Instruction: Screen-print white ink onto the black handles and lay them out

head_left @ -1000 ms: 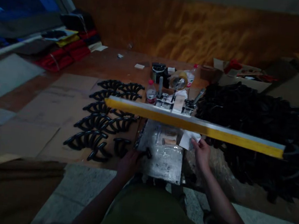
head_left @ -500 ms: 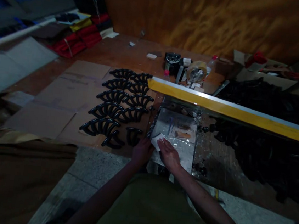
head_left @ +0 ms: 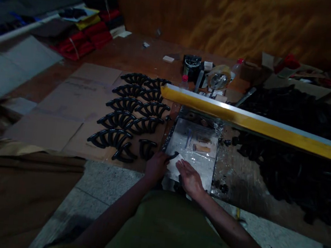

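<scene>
At the far left, red cloth bundles [head_left: 87, 41] lie tied with a pale string at the back of the table [head_left: 142, 60]. In front of them, a flattened cardboard sheet [head_left: 64, 101] carries faint marks and lines, too blurred to read. On its right part sit glossy black curved pieces [head_left: 123, 103] in two columns of fanned rows, with a few looser ones at the near edge.

Just right of those, the left hand [head_left: 156, 166] is clamped on a single black curved piece [head_left: 174, 155] — its tip pokes out past the fingers toward the right hand [head_left: 189, 178]. The right hand pinches a small white sheet [head_left: 175, 165] against or just beside that piece; the exact contact is hard to tell. The hands are near each other but apart, both over the near left part of a grey plate [head_left: 208, 168].

Farther back on the plate lies a clear plastic bag [head_left: 191, 144] with a tan strip [head_left: 201, 148] on or in it. Behind stand a black tub [head_left: 191, 69], a red-capped bottle [head_left: 184, 81] and a tape roll [head_left: 219, 77] — any print there is too small to read. A long yellow bar [head_left: 243, 118] crosses the view in front of them, and at the right spreads a heap of black pieces [head_left: 290, 172] near an open cardboard box [head_left: 301, 86].
</scene>
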`<state>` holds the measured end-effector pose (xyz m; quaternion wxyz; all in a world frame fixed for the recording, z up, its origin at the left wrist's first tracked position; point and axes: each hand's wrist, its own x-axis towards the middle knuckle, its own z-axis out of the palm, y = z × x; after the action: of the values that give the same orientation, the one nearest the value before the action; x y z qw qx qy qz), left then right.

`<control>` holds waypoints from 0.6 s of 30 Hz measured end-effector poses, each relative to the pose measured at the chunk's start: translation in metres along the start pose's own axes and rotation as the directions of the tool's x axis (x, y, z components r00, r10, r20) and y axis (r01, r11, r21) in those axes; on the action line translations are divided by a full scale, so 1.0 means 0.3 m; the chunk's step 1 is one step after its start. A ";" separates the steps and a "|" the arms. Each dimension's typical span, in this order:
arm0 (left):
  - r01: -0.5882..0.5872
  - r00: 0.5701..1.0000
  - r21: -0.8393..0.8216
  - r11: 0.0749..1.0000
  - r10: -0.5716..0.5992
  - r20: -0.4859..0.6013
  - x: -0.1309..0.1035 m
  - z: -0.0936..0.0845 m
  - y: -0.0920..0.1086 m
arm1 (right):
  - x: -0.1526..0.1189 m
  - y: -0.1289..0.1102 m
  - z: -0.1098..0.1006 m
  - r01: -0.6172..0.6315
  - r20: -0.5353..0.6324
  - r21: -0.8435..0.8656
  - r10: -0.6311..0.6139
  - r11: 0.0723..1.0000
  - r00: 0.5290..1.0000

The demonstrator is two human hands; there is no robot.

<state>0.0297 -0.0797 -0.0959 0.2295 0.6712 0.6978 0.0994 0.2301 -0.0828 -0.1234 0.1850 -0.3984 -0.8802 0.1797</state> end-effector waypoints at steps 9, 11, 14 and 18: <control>0.031 0.999 0.010 0.999 -0.031 0.009 -0.001 -0.007 0.006 | 0.006 0.055 -0.131 -0.451 0.001 0.462 0.508 0.764 0.861; 0.034 0.999 0.012 0.999 -0.034 0.011 -0.001 -0.009 0.008 | 0.087 0.055 -0.117 -0.519 0.079 0.502 0.560 0.692 0.824; 0.019 1.000 -0.001 1.000 -0.019 -0.004 -0.001 -0.011 0.008 | 0.185 0.039 -0.077 -0.560 0.137 0.431 0.563 0.707 0.815; 0.003 1.000 -0.004 1.000 -0.003 0.002 -0.002 -0.009 0.003 | 0.184 0.024 -0.069 -0.561 0.203 0.230 0.525 0.795 0.827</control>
<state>0.0293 -0.0798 -0.0930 0.2316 0.6700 0.6983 0.0997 0.2105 -0.0325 -0.0986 0.1227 -0.5918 -0.7039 0.3731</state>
